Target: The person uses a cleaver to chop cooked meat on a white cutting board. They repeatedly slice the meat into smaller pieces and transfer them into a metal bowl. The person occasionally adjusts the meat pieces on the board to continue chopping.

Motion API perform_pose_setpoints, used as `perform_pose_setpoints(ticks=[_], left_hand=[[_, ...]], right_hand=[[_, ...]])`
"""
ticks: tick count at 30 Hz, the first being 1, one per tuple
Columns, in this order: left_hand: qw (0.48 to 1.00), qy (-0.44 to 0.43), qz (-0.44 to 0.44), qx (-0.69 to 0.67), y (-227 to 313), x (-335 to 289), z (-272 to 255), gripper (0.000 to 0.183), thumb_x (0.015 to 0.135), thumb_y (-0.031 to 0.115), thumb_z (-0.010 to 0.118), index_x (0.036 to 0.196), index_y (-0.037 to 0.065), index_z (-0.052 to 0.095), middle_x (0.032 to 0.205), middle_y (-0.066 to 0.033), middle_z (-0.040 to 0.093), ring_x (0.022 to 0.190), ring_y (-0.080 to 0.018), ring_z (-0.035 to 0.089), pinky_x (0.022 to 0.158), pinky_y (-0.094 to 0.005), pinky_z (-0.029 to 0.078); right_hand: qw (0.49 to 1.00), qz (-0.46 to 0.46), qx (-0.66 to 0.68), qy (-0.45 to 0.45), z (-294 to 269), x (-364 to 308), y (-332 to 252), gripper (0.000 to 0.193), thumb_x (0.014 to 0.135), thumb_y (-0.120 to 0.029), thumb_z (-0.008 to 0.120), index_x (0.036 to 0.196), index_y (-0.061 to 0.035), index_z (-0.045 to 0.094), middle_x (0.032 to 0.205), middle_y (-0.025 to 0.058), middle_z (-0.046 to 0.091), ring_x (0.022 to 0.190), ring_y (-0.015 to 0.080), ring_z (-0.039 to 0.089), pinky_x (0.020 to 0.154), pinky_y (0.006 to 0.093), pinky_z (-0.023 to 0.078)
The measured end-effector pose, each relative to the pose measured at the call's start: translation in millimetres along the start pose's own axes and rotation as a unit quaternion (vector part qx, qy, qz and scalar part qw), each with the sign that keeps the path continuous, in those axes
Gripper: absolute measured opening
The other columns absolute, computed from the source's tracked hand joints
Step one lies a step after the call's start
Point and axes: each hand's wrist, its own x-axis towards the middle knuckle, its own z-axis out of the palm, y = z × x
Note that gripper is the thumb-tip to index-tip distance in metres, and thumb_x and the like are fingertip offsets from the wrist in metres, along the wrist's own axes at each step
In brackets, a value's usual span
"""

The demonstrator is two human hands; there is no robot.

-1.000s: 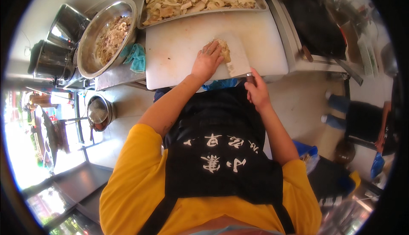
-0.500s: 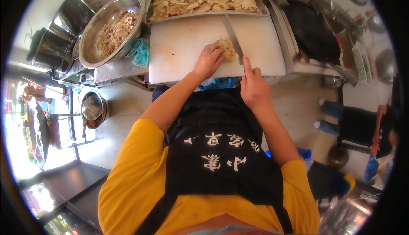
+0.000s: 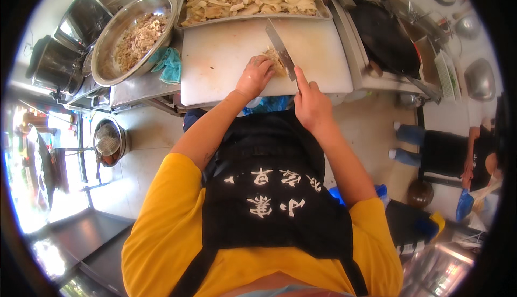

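Note:
A white cutting board (image 3: 215,54) lies before me with a small pile of pale chopped food (image 3: 278,64) near its middle. My left hand (image 3: 255,76) is closed, its curled fingertips pressing the left side of that pile. In my right hand (image 3: 313,106) is a cleaver (image 3: 281,48), gripped by the handle with the index finger stretched along it. The blade points away and slightly left, across the right part of the pile, close to my left fingers. Whether its edge touches the board I cannot tell.
Behind the board stands a metal tray (image 3: 253,18) of pale sliced pieces. A steel bowl (image 3: 102,60) of chopped food and a teal cloth (image 3: 171,66) are at the left. A black wok (image 3: 382,38) sits at the right. Another person (image 3: 452,157) stands further right.
The cleaver has shifted left over the chopped food, nearer my left fingers. My left hand stays at the pile. The whole view has slid slightly left.

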Motion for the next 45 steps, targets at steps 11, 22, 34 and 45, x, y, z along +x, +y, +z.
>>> perform_pose_setpoints(ticks=[11,22,34,45], left_hand=[[1.000,0.010,0.005,0.000,4.4,-6.1,-2.3,0.023,0.092,0.005,0.074,0.115,0.003,0.069,0.115,-0.0177,0.067,0.112,-0.0433,0.062,0.096,-0.0494,0.054],[1.000,0.016,0.022,0.015,1.1,-8.1,-3.9,0.013,0.088,0.001,0.073,0.100,0.003,0.066,0.105,-0.0175,0.066,0.103,-0.0432,0.063,0.089,-0.0510,0.054],[0.997,-0.004,0.044,0.058,-6.3,-12.2,-3.8,0.016,0.083,0.002,0.071,0.098,0.005,0.064,0.104,-0.0138,0.065,0.103,-0.0393,0.062,0.091,-0.0494,0.051],[0.989,-0.110,0.028,0.099,-2.7,13.1,-15.5,0.052,0.080,-0.004,0.066,0.131,0.011,0.064,0.140,-0.0150,0.059,0.133,-0.0405,0.053,0.107,-0.0543,0.046]], right_hand=[[0.999,-0.013,-0.031,-0.032,0.6,-0.4,-11.5,0.076,0.095,-0.015,0.064,0.167,-0.0222,0.040,0.098,0.0221,0.066,0.076,0.0445,0.068,0.068,0.0556,0.056],[0.999,-0.004,-0.015,-0.042,-1.0,-1.3,-20.1,0.078,0.095,-0.015,0.064,0.168,-0.0222,0.038,0.096,0.0227,0.065,0.075,0.0448,0.068,0.066,0.0548,0.056],[0.999,-0.031,-0.023,-0.033,4.7,0.8,-19.6,0.074,0.095,-0.015,0.065,0.165,-0.0197,0.042,0.093,0.0220,0.065,0.071,0.0424,0.067,0.063,0.0553,0.055],[0.942,0.081,0.323,0.034,17.1,-3.1,31.8,0.068,0.096,-0.012,0.063,0.163,-0.0143,0.047,0.087,0.0113,0.064,0.070,0.0290,0.067,0.058,0.0438,0.054]])
